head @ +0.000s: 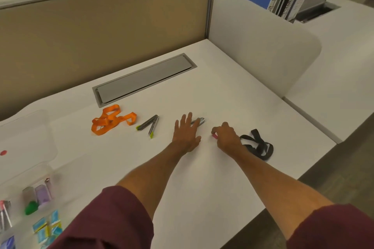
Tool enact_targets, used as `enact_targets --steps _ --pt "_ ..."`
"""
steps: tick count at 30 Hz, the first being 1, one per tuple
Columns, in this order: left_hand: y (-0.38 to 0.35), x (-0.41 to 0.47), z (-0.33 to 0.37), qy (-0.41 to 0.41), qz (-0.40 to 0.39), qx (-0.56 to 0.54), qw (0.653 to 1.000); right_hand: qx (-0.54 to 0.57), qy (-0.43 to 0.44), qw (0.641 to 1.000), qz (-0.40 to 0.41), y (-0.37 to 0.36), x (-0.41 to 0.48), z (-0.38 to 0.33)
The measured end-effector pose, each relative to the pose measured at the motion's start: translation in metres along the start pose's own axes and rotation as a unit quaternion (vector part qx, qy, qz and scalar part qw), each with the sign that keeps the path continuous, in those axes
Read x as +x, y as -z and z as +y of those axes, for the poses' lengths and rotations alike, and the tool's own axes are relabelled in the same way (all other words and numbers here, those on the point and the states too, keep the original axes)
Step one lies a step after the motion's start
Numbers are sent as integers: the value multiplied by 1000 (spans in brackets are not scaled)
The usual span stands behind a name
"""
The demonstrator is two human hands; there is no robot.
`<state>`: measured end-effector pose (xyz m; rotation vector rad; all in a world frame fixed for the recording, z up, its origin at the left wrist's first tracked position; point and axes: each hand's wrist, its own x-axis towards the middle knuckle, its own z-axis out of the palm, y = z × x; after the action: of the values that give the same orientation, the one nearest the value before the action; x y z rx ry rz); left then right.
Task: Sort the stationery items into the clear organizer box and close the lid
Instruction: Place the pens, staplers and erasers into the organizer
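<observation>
Left hand point(186, 133) flat, fingers splayed (on metal tool point(199, 121)) | right hand point(226, 135) pinching pink item point(214, 136)

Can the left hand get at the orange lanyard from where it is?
Probably yes. The left hand lies flat on the desk, and the orange lanyard sits further left in the open. Only a small folding tool lies between them, low enough to pass over.

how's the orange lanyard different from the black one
The orange lanyard is bright and lies left of both hands, untouched; the black lanyard is dark and lies right, beside the right hand. Both lie bunched in loose loops on the white desk.
</observation>
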<state>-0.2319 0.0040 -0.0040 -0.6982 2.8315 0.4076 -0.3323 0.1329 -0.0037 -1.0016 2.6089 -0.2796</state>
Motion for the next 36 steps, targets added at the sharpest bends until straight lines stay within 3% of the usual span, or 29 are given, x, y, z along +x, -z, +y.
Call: enact_targets --steps 4,17,27,36 --pt "-3 9 -1 2 -8 -11 1000 29 -3 999 14 10 15 -1" --pt "2 -11 -16 34 86 -14 996 54 28 998 -10 11 25 -41" --pt "34 -84 -92 138 161 -98 972 52 107 993 -13 7 -2 -153" --pt "55 -184 -184 220 233 -96 942 36 214 976 -31 -19 -45 -287"
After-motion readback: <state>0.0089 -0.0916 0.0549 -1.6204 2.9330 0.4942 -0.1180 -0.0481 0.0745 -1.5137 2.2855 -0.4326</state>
